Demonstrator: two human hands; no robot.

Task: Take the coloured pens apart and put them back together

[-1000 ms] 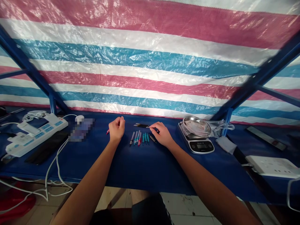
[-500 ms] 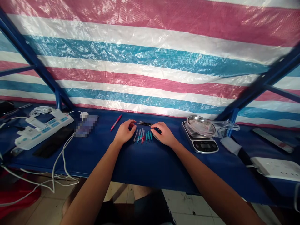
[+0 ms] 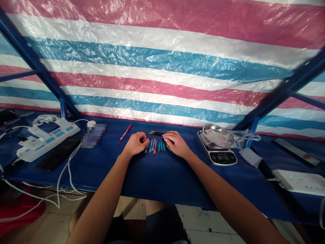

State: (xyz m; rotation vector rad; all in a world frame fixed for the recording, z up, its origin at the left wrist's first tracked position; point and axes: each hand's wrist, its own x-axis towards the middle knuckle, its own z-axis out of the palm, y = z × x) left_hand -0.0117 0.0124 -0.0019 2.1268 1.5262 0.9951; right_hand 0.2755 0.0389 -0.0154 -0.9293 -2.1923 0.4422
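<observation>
My left hand [image 3: 136, 144] rests on the table with its fingers curled in, thumb and fingertips close together beside the clear pen barrels [image 3: 152, 145]. Whether anything is between those fingertips is hidden. On the other side lies my right hand [image 3: 177, 145], palm down with fingers stretched out; its fingertips are at the right end of the thin black pen refills [image 3: 157, 133]. Short teal pen parts [image 3: 161, 147] lie in a row between the hands, and a small pink pen part [image 3: 154, 151] sits left of them. A pink pen [image 3: 126, 132] lies apart, beyond my left hand.
At right stands a kitchen scale [image 3: 218, 149] with a metal bowl [image 3: 218, 135] and plastic bag. A white power strip [image 3: 48, 139], dark phone [image 3: 58, 154] and cables are on the left. Another white power strip [image 3: 299, 181] lies far right. Striped sheeting [image 3: 162, 67] hangs behind the table.
My left fingers have curled in more tightly, and the hand sits slightly lower. My right fingers have straightened a little near the refills. The pen parts look unmoved.
</observation>
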